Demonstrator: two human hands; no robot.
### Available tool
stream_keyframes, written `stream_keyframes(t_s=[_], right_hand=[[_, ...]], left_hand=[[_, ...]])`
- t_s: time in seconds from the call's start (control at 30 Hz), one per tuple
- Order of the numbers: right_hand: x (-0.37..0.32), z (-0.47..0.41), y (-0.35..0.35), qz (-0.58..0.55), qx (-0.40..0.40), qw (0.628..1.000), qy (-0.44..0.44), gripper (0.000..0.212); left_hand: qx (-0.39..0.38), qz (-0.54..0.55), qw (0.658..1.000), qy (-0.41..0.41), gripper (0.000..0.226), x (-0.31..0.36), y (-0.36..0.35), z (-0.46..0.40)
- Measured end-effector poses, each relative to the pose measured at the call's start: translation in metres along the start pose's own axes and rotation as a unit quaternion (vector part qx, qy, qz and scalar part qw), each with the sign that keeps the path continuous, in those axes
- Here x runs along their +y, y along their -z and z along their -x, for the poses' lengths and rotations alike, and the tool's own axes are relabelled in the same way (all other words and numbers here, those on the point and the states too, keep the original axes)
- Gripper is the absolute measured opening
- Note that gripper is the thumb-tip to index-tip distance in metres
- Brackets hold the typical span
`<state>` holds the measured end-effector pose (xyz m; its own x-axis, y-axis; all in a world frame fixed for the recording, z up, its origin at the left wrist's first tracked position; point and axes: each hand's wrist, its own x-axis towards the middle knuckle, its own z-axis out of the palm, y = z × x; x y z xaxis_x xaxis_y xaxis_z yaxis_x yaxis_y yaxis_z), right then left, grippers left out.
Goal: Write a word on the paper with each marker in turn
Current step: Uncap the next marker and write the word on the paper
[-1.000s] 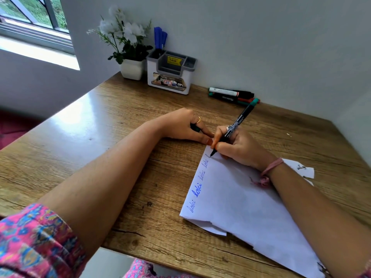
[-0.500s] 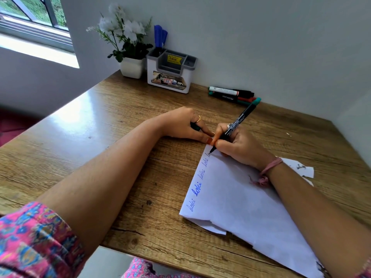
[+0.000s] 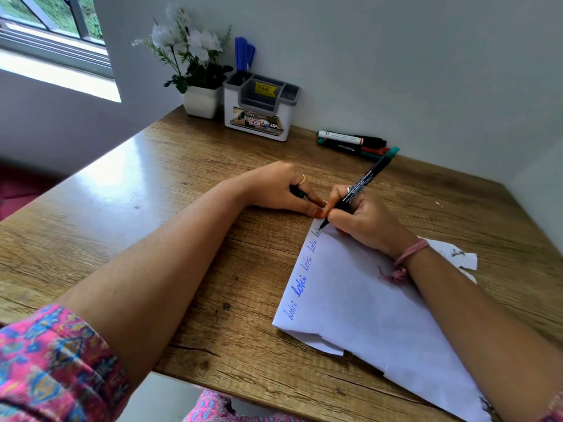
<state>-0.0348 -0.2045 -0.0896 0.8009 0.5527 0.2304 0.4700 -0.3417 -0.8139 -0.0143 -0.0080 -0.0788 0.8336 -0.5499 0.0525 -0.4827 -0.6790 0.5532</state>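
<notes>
Blue words (image 3: 300,287) on white paper (image 3: 365,315)

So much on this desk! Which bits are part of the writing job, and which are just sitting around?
Part of the job:
- paper
- green-capped marker gripped by the right hand
- left hand, steadying the paper's corner and holding a dark cap
- spare markers by the wall

Just lying about:
- flower pot
- desk organiser
- paper scraps
</notes>
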Motion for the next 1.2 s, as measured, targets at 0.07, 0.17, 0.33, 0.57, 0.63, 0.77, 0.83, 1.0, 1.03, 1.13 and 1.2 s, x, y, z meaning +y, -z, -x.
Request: stream_keyframes(t_s=[0.07,0.17,0.33,0.57,0.63,0.77,0.83,1.0,1.03,1.13,1.2], right_hand=[[0.0011,0.0001,0.0002,0.000,-0.002,1.000,0.001,0.012],[0.0020,-0.0004,0.0001,-0.002,0.007,1.000,-0.004,0.010],[0.0017,0.0000,0.0006,0.002,0.008,1.000,-0.005,0.009],[0.0020,-0.0010,-0.0008,0.013,0.016,1.000,0.005,0.005],[0.0018,-0.0011,-0.0008,0.008,0.018,1.000,0.005,0.005],[0.0034,-0.0016,-0.0004,0.007,0.019,1.000,-0.002,0.007],[0.0027,-0.0009,-0.0001,0.009,0.016,1.000,-0.004,0.003],[0.0023,0.0004,0.0033,-0.090,0.072,0.993,-0.010,0.009],[0.0019,0.0000,0.0036,-0.109,0.092,0.990,-0.014,0.009],[0.0002,-0.0002,0.0041,-0.145,0.118,0.982,-0.029,0.010],[-0.0012,0.0008,0.0039,-0.156,0.104,0.982,-0.033,0.021]], left_hand=[[-0.002,0.003,1.000,0.000,0.025,-0.0001,0.0000,0.0003],[0.002,0.002,1.000,-0.002,0.023,-0.0004,-0.0004,-0.0002],[0.000,-0.004,1.000,0.000,0.021,0.0010,0.0003,-0.0002],[0.003,-0.005,1.000,0.001,0.025,0.0013,0.0010,0.0011],[0.003,-0.005,1.000,0.000,0.024,0.0011,0.0009,0.0010],[0.010,0.000,1.000,-0.005,0.023,0.0004,0.0006,0.0015],[0.013,-0.005,1.000,-0.006,0.027,0.0003,0.0006,0.0017],[0.024,-0.017,1.000,0.007,0.061,-0.0016,-0.0020,-0.0020],[0.023,-0.007,1.000,0.019,0.067,-0.0031,-0.0029,-0.0033],[0.024,0.019,0.999,0.039,0.077,-0.0062,-0.0052,-0.0055],[0.023,0.026,0.998,0.047,0.079,-0.0065,-0.0055,-0.0059]])
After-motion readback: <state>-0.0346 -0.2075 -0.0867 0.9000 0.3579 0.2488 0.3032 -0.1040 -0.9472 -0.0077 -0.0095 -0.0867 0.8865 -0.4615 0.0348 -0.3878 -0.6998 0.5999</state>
